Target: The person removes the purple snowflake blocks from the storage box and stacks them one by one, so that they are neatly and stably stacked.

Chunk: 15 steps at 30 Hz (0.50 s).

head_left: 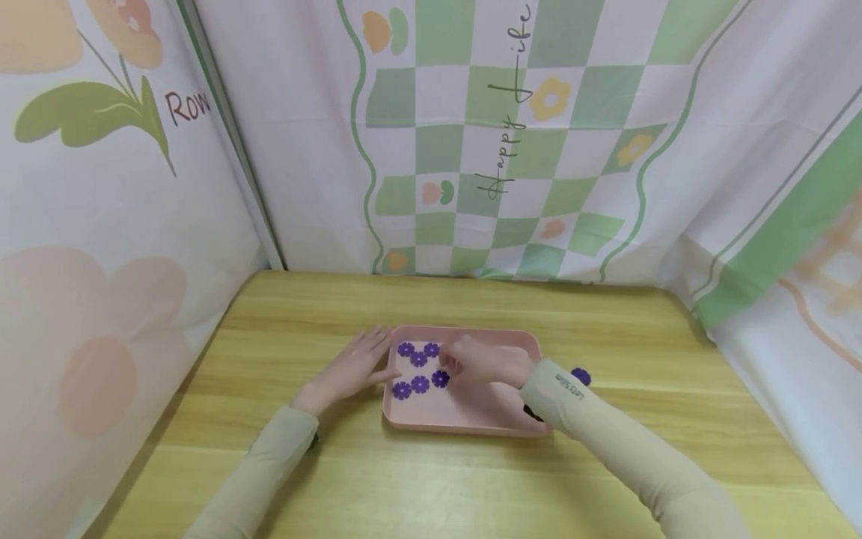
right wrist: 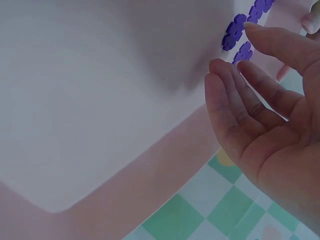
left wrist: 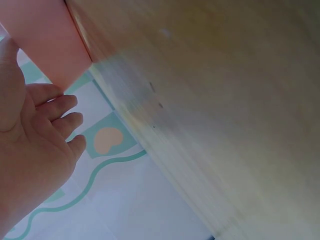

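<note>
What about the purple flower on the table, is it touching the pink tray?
Apart. The head view shows bare wood of the table between the purple flower and the right side of the pink tray.

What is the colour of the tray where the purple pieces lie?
The tray is light pink; it shows best in the head view.

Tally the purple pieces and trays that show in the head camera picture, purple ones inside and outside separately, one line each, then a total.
Purple flower pieces inside the tray: 6
Purple piece on the table, right of the tray: 1
Pink tray: 1
Total: 8, not counting anything the right hand may hide.
</note>
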{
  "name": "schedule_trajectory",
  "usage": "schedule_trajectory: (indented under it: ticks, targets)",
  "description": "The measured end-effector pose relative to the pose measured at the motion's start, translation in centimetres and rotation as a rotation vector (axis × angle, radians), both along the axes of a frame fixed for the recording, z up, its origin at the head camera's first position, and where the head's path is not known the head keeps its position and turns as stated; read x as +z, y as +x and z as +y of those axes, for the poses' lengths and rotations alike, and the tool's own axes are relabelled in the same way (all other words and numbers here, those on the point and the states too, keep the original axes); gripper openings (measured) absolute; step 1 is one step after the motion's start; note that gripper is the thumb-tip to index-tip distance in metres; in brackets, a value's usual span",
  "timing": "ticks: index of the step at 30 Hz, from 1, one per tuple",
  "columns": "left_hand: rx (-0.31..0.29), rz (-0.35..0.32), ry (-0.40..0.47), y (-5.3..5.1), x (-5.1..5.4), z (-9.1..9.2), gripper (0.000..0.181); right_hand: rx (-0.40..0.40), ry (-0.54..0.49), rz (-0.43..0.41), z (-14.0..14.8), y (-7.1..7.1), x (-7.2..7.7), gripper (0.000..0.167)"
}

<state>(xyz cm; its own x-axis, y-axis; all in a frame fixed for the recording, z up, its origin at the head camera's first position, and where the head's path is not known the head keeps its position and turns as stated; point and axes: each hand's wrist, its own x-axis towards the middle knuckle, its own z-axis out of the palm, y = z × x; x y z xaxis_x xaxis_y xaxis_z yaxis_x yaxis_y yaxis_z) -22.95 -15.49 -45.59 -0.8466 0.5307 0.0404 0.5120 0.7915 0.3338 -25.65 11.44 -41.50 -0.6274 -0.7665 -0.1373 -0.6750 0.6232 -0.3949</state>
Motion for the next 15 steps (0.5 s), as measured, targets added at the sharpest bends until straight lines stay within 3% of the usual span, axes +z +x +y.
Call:
schedule_trajectory:
  ticks: [8,15]
  targets:
    - [-0.001,-0.003,0.006,0.1,0.1,0.0,0.081,-0.006,0.043,-0.003,-0.6,0.0,-0.4,0.016]
    - [0.004,-0.006,0.020,0.2,0.2,0.1,0.080,-0.037,0.088,0.033,-1.3,0.2,-0.6,0.023]
